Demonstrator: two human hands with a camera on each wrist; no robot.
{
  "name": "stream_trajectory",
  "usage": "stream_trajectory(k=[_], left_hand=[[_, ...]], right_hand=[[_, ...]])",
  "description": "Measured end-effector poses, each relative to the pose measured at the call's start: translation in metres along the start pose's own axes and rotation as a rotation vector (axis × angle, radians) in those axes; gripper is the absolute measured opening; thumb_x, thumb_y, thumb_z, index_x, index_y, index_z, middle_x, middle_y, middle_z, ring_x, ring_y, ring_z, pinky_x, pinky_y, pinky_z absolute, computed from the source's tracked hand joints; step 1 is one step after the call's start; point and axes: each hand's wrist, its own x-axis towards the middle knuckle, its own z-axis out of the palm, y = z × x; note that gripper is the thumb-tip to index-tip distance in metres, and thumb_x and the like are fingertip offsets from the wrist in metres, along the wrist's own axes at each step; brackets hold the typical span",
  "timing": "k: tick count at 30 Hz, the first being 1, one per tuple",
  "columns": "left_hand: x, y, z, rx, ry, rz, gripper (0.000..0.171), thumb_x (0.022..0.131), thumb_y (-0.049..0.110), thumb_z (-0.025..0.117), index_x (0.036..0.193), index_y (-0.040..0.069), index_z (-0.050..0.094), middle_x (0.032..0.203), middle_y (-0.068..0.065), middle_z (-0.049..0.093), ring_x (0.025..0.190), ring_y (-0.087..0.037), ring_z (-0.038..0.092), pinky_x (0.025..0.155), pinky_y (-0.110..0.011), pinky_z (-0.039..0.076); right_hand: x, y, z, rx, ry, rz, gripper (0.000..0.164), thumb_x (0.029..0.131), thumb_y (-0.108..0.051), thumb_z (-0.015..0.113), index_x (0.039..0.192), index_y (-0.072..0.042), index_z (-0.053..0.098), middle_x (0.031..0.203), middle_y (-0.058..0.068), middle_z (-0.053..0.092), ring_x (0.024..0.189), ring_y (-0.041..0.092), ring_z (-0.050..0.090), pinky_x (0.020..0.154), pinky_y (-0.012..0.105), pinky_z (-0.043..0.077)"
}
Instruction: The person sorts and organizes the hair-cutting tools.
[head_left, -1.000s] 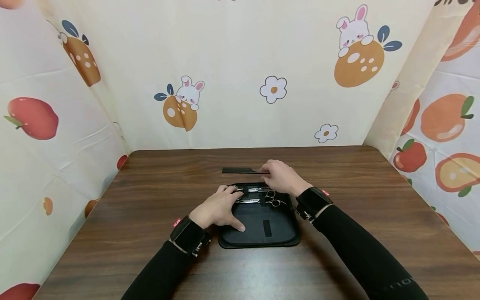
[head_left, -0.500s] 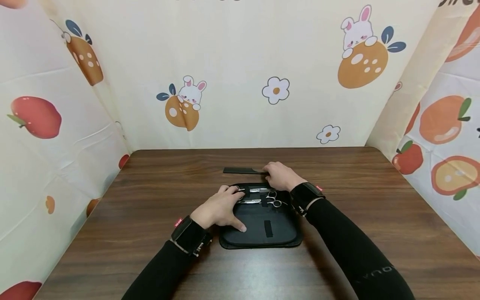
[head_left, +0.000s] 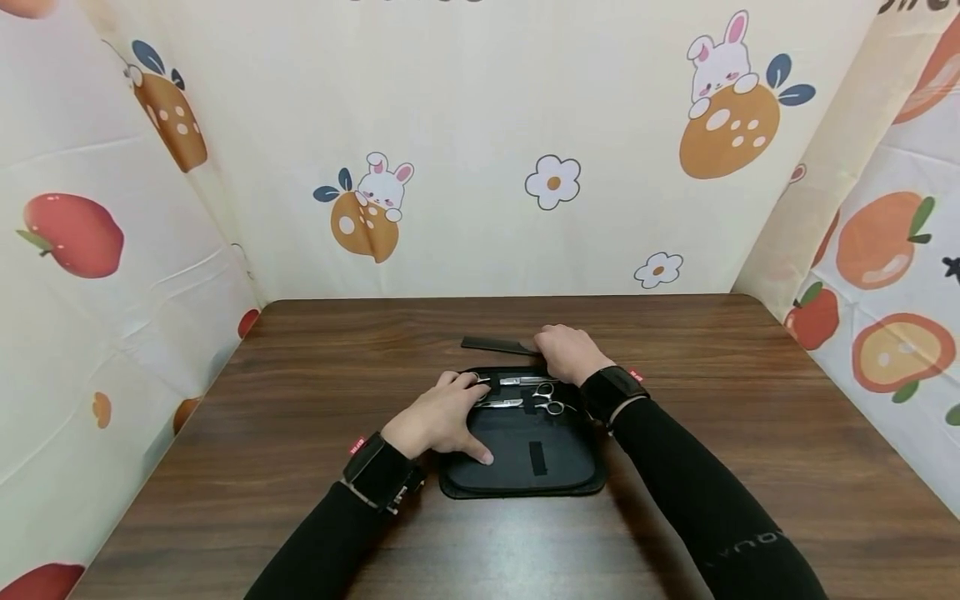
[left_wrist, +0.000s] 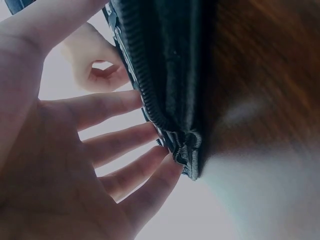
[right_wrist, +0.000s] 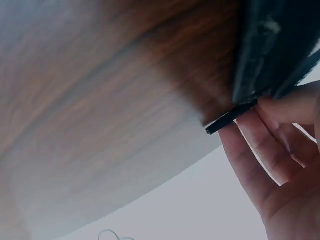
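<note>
A black zip case (head_left: 502, 471) lies opened flat on the table, with two pairs of silver scissors (head_left: 553, 407) under straps in its upper part. My left hand (head_left: 438, 421) rests on the case's left side, fingers spread; in the left wrist view its fingertips (left_wrist: 150, 131) lie at the zipped edge. Just beyond the far edge of the case is a black comb (head_left: 491, 344), slightly tilted. My right hand (head_left: 567, 354) pinches its right end between thumb and fingers; the right wrist view shows the comb's tip (right_wrist: 230, 119) projecting past the fingers.
The brown wooden table (head_left: 337, 350) reaches back to a cream curtain (head_left: 465, 100) printed with rabbits and flowers. Fruit-printed sheets (head_left: 892, 317) hang along both sides. An empty black strap (head_left: 537, 458) sits on the lower part of the case.
The comb has swung from lying parallel to the case's far edge to a slant, its right end nearer the case. My right hand has shifted slightly right. The left hand stays put.
</note>
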Motion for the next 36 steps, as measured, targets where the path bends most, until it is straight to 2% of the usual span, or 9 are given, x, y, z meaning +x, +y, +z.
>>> stream_trajectory(k=[5, 12, 17, 23, 31, 36], left_hand=[[0.000, 0.001, 0.000, 0.003, 0.000, 0.004, 0.099, 0.060, 0.062, 0.074, 0.139, 0.014, 0.037, 0.143, -0.008, 0.028, 0.127, -0.026, 0.021, 0.096, -0.039, 0.035], [-0.001, 0.002, 0.000, -0.001, 0.004, 0.008, 0.098, 0.060, 0.061, 0.074, 0.138, 0.014, 0.038, 0.143, -0.009, 0.028, 0.127, -0.027, 0.022, 0.096, -0.040, 0.035], [-0.002, 0.002, -0.001, -0.002, 0.004, 0.006, 0.098, 0.060, 0.061, 0.075, 0.138, 0.014, 0.037, 0.144, -0.009, 0.028, 0.127, -0.027, 0.021, 0.096, -0.040, 0.035], [-0.003, 0.001, 0.001, -0.008, 0.014, 0.006, 0.098, 0.060, 0.060, 0.074, 0.138, 0.014, 0.038, 0.143, -0.009, 0.028, 0.127, -0.027, 0.022, 0.095, -0.041, 0.035], [-0.002, 0.002, -0.002, 0.022, -0.019, 0.005, 0.096, 0.063, 0.061, 0.072, 0.139, 0.014, 0.037, 0.144, -0.009, 0.028, 0.127, -0.025, 0.022, 0.095, -0.040, 0.035], [-0.001, 0.003, -0.011, 0.003, -0.044, -0.004, 0.094, 0.065, 0.061, 0.071, 0.139, 0.013, 0.037, 0.143, -0.009, 0.030, 0.127, -0.025, 0.024, 0.095, -0.043, 0.036]], right_hand=[[-0.002, 0.001, 0.001, -0.082, -0.031, -0.019, 0.019, 0.082, -0.002, 0.059, 0.100, -0.008, 0.062, 0.094, 0.010, 0.056, 0.088, 0.028, 0.053, 0.071, 0.042, 0.048], [-0.006, 0.009, -0.001, -0.031, -0.044, 0.030, 0.020, 0.086, -0.007, 0.052, 0.105, -0.007, 0.059, 0.101, 0.011, 0.050, 0.095, 0.029, 0.049, 0.070, 0.042, 0.046], [-0.006, 0.010, -0.002, 0.109, -0.035, 0.101, 0.022, 0.083, -0.010, 0.051, 0.104, -0.008, 0.056, 0.096, 0.008, 0.053, 0.085, 0.024, 0.052, 0.068, 0.042, 0.046], [-0.009, 0.009, 0.001, 0.350, -0.033, 0.176, 0.010, 0.085, -0.012, 0.048, 0.092, -0.013, 0.055, 0.082, 0.003, 0.055, 0.067, 0.020, 0.049, 0.061, 0.036, 0.040], [-0.018, 0.008, 0.000, 0.451, 0.014, 0.184, 0.016, 0.091, -0.026, 0.052, 0.095, -0.014, 0.063, 0.081, -0.001, 0.057, 0.069, 0.016, 0.051, 0.063, 0.035, 0.042], [-0.025, 0.009, -0.007, 0.558, 0.075, 0.151, 0.018, 0.091, -0.025, 0.054, 0.093, -0.012, 0.066, 0.081, -0.001, 0.059, 0.070, 0.016, 0.052, 0.064, 0.034, 0.043]])
